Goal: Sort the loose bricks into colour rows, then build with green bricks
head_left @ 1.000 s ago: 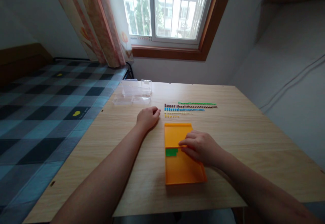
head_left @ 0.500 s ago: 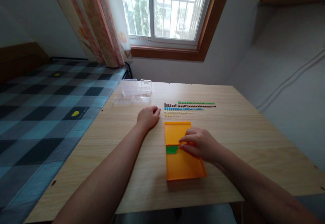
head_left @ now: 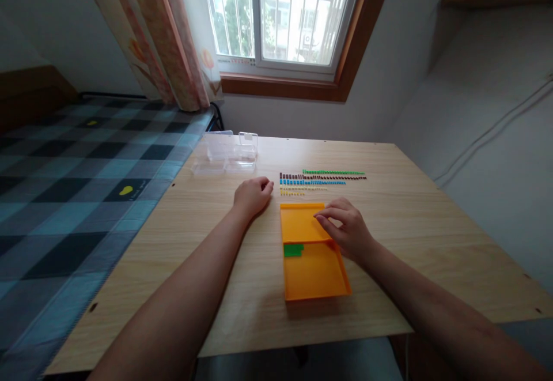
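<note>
My left hand (head_left: 254, 195) rests on the table with its fingers loosely curled in; nothing shows in it. It lies left of several rows of small pieces, among them green pieces (head_left: 332, 172), dark brown pieces (head_left: 319, 177), blue pieces (head_left: 309, 183) and yellow pieces (head_left: 291, 193). Over the right edge of the orange tray (head_left: 317, 274) hovers my right hand (head_left: 345, 225), thumb and forefinger brought together, no piece visible between them. A crossbar divides the tray in two. Just below it, at the near part's left corner, green pieces (head_left: 292, 250) lie side by side.
Clear plastic boxes (head_left: 233, 153) with raised lids stand at the table's far left. The wooden table (head_left: 432, 242) borders a bed with a checked cover (head_left: 129, 196) on the left. A window (head_left: 294, 18) and a curtain (head_left: 159, 29) are behind.
My right hand has moved up and a little right, away from the green pieces in the tray. My left hand stays where it was. The view has tipped slightly.
</note>
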The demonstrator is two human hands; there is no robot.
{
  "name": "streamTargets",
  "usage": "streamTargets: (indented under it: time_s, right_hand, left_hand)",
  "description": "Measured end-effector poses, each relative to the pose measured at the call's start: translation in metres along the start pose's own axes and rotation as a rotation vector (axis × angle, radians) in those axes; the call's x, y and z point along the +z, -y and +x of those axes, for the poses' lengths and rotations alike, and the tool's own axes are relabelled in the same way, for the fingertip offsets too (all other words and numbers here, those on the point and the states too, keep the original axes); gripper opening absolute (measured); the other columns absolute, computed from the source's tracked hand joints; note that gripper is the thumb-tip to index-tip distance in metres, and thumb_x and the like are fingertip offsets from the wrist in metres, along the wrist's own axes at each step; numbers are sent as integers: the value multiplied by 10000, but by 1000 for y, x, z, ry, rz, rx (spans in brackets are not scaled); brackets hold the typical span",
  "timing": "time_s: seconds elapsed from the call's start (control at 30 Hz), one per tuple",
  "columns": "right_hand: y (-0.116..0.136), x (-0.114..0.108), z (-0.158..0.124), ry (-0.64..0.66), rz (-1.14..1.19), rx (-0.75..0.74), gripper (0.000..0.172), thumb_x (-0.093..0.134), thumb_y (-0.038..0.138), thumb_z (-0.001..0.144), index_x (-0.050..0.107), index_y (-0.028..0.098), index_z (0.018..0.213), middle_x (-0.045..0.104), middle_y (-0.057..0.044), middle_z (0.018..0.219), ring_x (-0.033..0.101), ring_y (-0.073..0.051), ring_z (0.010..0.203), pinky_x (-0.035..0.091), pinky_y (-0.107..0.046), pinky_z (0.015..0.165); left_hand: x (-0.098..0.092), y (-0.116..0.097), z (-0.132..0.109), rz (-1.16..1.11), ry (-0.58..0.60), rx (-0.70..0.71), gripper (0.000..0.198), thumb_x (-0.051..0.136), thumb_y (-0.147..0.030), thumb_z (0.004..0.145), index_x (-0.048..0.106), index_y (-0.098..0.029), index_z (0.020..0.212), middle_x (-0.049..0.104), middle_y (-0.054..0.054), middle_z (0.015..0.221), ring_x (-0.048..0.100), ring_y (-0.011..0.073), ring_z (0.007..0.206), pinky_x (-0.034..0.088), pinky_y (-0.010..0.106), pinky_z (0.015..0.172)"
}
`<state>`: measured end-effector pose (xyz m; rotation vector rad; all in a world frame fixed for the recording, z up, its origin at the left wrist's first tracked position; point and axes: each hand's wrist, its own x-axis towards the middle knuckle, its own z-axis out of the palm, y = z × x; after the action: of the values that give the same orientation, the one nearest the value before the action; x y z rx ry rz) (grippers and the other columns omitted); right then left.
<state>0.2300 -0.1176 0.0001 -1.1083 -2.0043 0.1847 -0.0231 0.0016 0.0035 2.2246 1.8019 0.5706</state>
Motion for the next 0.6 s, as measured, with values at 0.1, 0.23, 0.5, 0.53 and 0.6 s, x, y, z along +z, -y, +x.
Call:
streamTargets:
  time_s: [0.1,0.23,0.5,0.53,0.6]
  right_hand:
    - [-3,-2,4,-42,-35,-7,200,605,285,975,743,240,837,713,-64,819,616,-233,818,492,-414,791]
    - [-6,-12,13,-107,-149,-68,153,633,284,953,764,244,885,719,-72,885,609,-249,887,478,-431,841]
    - [-23,-20,39,-61,-322,-62,158,640,264,930,796,254,948,707,-100,1117,591,-302,1136,440,-515,1031]
    - [-29,-19,45,-40,-331,-57,164,641,259,923,802,246,949,704,-110,1141,583,-313,1166,437,-528,1046]
    - [-43,-15,58,8,-337,-42,169,652,243,899,813,232,950,693,-129,1200,561,-334,1228,433,-552,1071]
  left_hand:
    - [1,1,0,5,-2,-6,395,444,-456,958,767,-238,891,771,78,900,665,239,823,381,319,647]
    - [2,2,0,13,-9,2,390,444,-449,958,758,-235,869,768,77,884,662,237,808,369,321,638]
    - [3,2,0,-4,-12,-9,373,458,-444,964,752,-241,858,765,74,874,665,235,810,366,313,631]
    - [3,2,0,-7,-10,-10,373,458,-444,965,752,-241,857,765,75,874,665,235,808,368,313,631]
    - [3,1,-1,-9,-11,-12,373,460,-445,967,754,-241,861,767,74,881,665,235,810,373,314,635]
